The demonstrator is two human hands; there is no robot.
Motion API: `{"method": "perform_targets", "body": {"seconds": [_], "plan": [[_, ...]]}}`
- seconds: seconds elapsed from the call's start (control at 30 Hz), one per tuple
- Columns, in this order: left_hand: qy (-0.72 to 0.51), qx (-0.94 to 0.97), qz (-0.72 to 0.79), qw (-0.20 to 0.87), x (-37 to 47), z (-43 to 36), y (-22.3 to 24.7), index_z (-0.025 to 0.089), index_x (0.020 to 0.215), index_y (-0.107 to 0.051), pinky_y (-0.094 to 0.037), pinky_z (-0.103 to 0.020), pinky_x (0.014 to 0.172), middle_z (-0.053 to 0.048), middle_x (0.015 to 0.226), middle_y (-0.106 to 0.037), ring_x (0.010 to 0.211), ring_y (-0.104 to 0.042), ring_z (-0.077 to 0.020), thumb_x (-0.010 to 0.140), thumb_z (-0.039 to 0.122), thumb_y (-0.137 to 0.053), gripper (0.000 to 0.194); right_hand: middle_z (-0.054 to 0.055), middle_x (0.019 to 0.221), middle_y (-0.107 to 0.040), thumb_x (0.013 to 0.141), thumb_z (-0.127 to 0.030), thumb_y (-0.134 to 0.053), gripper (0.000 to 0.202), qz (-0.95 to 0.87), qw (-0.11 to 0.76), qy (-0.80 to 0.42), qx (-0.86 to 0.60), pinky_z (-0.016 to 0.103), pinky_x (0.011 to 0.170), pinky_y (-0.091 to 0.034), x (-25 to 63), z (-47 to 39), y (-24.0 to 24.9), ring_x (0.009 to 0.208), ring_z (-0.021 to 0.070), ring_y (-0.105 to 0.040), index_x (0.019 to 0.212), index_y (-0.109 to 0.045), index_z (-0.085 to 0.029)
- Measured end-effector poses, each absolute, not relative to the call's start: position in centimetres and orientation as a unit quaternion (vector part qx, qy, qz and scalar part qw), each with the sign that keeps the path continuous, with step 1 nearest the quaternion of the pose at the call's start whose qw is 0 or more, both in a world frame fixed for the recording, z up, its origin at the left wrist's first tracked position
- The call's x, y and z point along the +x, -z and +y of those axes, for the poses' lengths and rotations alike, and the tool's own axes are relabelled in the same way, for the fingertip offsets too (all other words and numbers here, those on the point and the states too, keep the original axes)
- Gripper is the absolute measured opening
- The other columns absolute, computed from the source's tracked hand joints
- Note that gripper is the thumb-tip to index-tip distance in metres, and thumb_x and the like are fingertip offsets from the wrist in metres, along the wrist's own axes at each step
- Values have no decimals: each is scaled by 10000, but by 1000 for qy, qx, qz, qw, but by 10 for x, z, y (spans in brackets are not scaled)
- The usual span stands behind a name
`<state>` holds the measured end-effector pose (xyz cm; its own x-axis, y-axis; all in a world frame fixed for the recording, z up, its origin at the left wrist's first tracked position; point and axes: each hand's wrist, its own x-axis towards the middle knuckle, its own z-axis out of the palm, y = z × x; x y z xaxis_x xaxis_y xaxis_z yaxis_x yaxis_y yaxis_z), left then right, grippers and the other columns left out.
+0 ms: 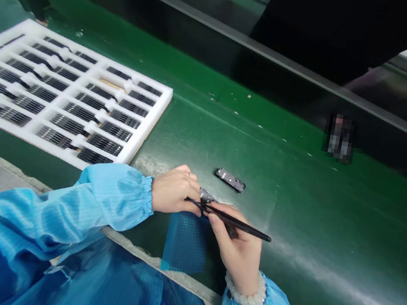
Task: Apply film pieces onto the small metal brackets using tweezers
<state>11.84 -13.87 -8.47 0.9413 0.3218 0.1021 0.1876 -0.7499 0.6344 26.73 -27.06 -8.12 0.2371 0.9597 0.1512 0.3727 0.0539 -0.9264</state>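
Note:
My right hand (238, 247) is closed around a slim black pen-like tool (242, 225), its thin end pointing left toward my other hand. The fingers of my left hand (177, 190) are closed on a small dark electronic part (207, 195), which shows between the two hands and is partly covered by them. The tool's tip meets the left fingertips, so its exact contact with the part cannot be made out. Just beyond, an open black elongated casing (230, 180) with small components inside lies on the green bench. Beneath the hands is a blue perforated mat (187, 243).
A white foam tray (146, 135) with rows of slim dark parts in its slots stands at the left. The green bench (332, 221) extends right. A dark rail (299, 69) runs along the back. A small blurred-out patch (340, 138) sits near it.

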Motion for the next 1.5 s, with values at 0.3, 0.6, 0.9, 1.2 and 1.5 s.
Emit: {"method": "perform_targets", "body": {"seconds": [0.3, 0.6, 0.9, 1.2, 1.5], "plan": [[-100, 933, 132, 319, 119, -139, 85, 194, 701, -684, -258, -280, 715, 37, 699, -678, 699, -549, -112, 766, 327, -699, 150, 22, 901, -705, 818, -139, -614, 178, -555, 493, -288, -605, 294, 755, -544, 267, -268, 78, 835, 162, -660, 959, -660, -237], [-99, 933, 144, 316, 119, -140, 83, 193, 663, -674, -263, -280, 705, 47, 641, -657, 672, -538, -100, 783, 343, -676, 192, 48, 877, -714, 813, -195, -625, 130, -538, 490, -291, -621, 356, 755, -556, 267, -270, 77, 814, 201, -674, 930, -677, -221], [-145, 949, 96, 264, 114, -143, 81, 199, 737, -678, -297, -291, 746, -10, 816, -649, 822, -543, -149, 835, 381, -608, 218, 37, 651, -716, 758, -339, -680, 195, -317, 537, -319, -714, 306, 610, -587, 289, -280, 84, 600, 182, -692, 855, -680, -170], [-171, 957, 53, 229, 114, -147, 86, 175, 734, -629, -285, -323, 854, 12, 1048, -685, 1023, -558, -172, 883, 314, -550, 219, 62, 660, -713, 700, -389, -716, 270, -265, 522, -330, -740, 291, 549, -576, 288, -278, 89, 588, 190, -688, 802, -687, -142], [-152, 956, 65, 242, 114, -147, 84, 181, 736, -644, -284, -327, 864, 8, 1065, -684, 1038, -563, -169, 874, 309, -564, 205, 66, 686, -718, 712, -383, -699, 249, -288, 505, -327, -745, 300, 546, -579, 288, -275, 86, 576, 187, -683, 790, -688, -147]]}}
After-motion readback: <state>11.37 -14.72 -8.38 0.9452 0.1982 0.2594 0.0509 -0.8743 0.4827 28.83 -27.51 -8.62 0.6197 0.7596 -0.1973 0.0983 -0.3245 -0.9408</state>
